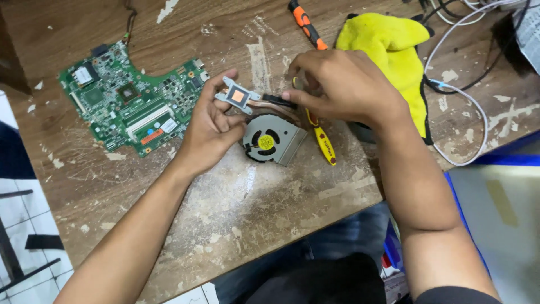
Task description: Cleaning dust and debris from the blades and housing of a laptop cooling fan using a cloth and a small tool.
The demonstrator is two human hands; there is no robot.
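- Fingers of the left hand (211, 126) were curled around the laptop cooling assembly (261, 121), thumb beside its copper-centred plate (237, 96).
- Right hand (337, 84) pinched the black end of the heat pipe, fingertips closed on it.
- Fan housing (271, 141) rested on the worn wooden table (236, 208) just below both sets of fingers.
- Green motherboard (132, 98) lay left of the left fingers, apart.
- Yellow cloth (394, 50) and orange-handled screwdriver (306, 25) crowded behind the right knuckles; a yellow tool (325, 143) lay under them.
- Bare tabletop stretched toward the near edge.

Green circuit board (132, 98), yellow cloth (394, 53) (crumpled)
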